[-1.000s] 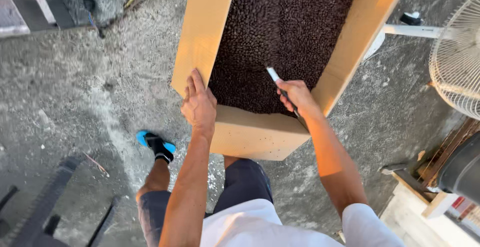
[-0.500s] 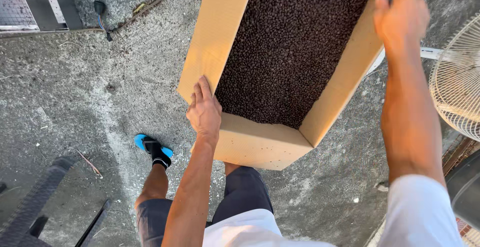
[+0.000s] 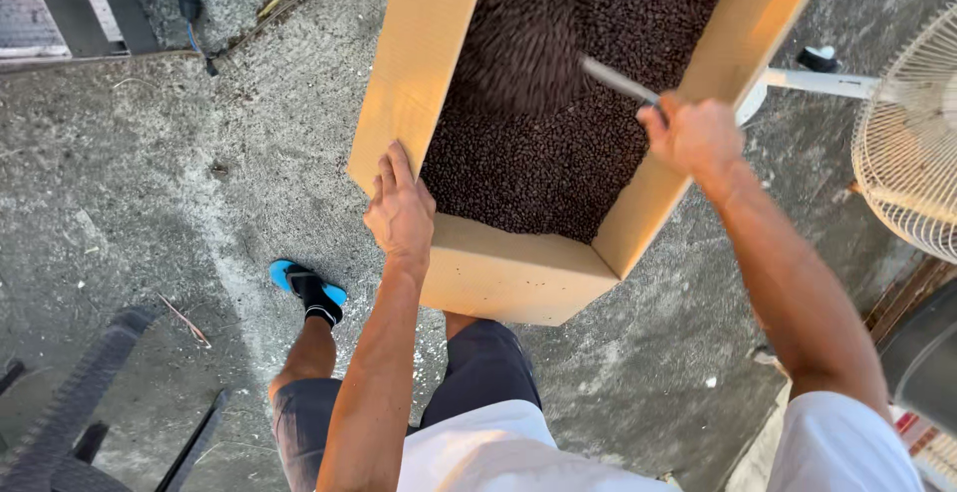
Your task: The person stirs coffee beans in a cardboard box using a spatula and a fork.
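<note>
**White tee, dark shorts, blue sandal**

The person wore a white short-sleeved cotton T-shirt (image 3: 498, 452); one loose sleeve ended above the elbow of the right arm, and both forearms below it were bare. The left hand (image 3: 401, 211) and the right hand (image 3: 691, 136) carried no gloves, rings or watch that showed. Beneath the shirt hem were dark slate-grey fabric shorts (image 3: 478, 372), cut off near the knee, with bare shin beneath. Far below the left hand, one foot wore a black ankle sock (image 3: 317, 298) inside a bright blue flat sandal (image 3: 289, 275).
</note>
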